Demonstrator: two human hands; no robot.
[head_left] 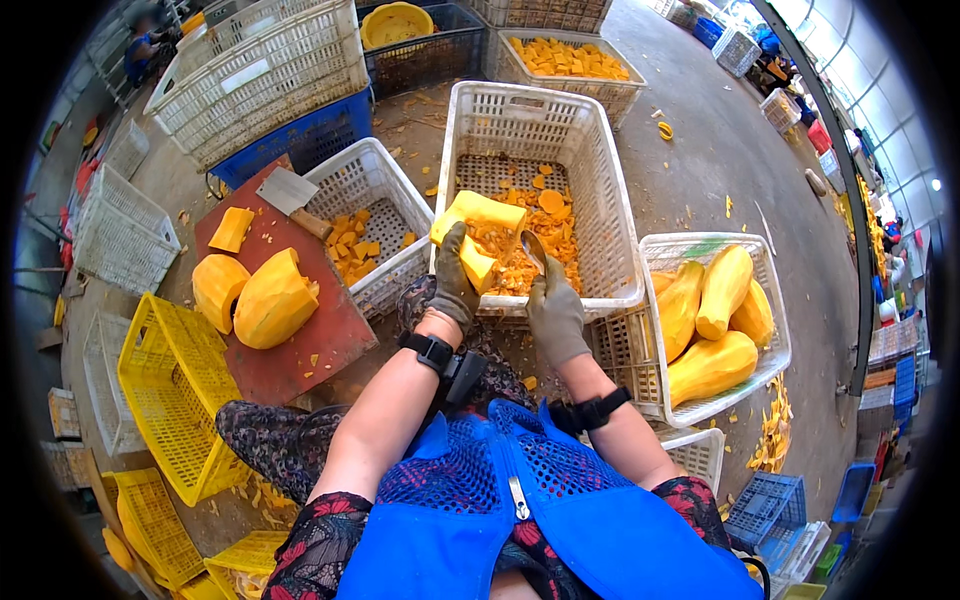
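Note:
Over the white crate in front of me, my gloved left hand grips a peeled squash piece, its hollow turned toward the right. My gloved right hand is closed on a metal spoon, the blade close beside the hollow. Orange pulp and scraps lie in the crate below both hands. To the left, a red cutting board bears two large peeled squash pieces, a smaller chunk and a cleaver.
A white crate with squash cubes stands beside the board. Several whole peeled squashes fill a crate at the right. Yellow crates stand at the left, stacked white crates behind them. Farther back is a crate of cubes.

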